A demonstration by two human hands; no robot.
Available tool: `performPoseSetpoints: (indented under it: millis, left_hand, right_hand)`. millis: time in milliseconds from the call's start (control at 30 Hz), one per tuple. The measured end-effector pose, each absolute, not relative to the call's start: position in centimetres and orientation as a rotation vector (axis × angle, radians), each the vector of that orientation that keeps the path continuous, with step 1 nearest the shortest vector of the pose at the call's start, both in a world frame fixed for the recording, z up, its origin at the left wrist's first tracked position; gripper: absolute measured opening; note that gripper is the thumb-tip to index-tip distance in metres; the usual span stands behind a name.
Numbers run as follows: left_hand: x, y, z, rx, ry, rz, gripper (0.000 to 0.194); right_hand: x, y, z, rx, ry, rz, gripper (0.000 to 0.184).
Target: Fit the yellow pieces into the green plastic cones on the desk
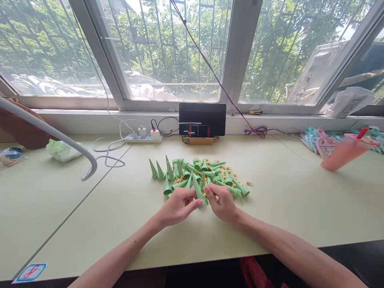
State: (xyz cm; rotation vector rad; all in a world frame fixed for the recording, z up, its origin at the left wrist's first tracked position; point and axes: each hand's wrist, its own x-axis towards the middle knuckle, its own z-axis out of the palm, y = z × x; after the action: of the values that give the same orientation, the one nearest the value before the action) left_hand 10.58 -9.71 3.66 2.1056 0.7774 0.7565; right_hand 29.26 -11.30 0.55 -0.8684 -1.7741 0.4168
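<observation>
My left hand is closed around the lower part of a green plastic cone spike, its tip tilted up and away. Close beside it, my right hand is pinched shut, with small yellow pieces showing at its fingers; their exact shape is hard to make out. Just beyond both hands lies a pile of similar green cones. Several more cones stand upright at the pile's left, including one cone. Small yellow pointed pieces are scattered among and behind the cones.
A dark tablet with a phone before it stands at the back. Left of them are a power strip and cables. A grey curved bar crosses the left. At right, a pink drink cup leans over.
</observation>
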Motion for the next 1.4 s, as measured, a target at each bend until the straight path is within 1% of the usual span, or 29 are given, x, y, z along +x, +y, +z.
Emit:
performPoseSetpoints:
  millis: [200, 300, 500, 700, 1400]
  left_hand:
    - [10.5, -9.7, 3.0, 2.358, 0.842, 0.864, 0.045]
    - [10.4, -9.7, 2.7, 2.416, 0.828, 0.881, 0.044]
    - [10.4, -9.7, 2.6, 2.453, 0.798, 0.884, 0.037]
    - [10.4, -9.8, 2.8, 2.486, 0.77, 0.865, 0.022]
    - [10.2, -9.6, 2.3, 2.609, 0.73, 0.872, 0.015]
  right_hand:
    - [29.2, -11.3, 0.8, -0.898, -1.777, 0.418, 0.044]
    - [29.2, -11.2, 0.8, -0.896, -1.778, 0.418, 0.044]
    - [29.3, -11.2, 0.6, -0.901, -1.79, 0.43, 0.043]
    - [29.4, -11.1, 0.4, -0.899, -1.789, 0.435, 0.041]
    - [29.4, -11.1, 0.5, -0.911, -1.778, 0.493, 0.038]
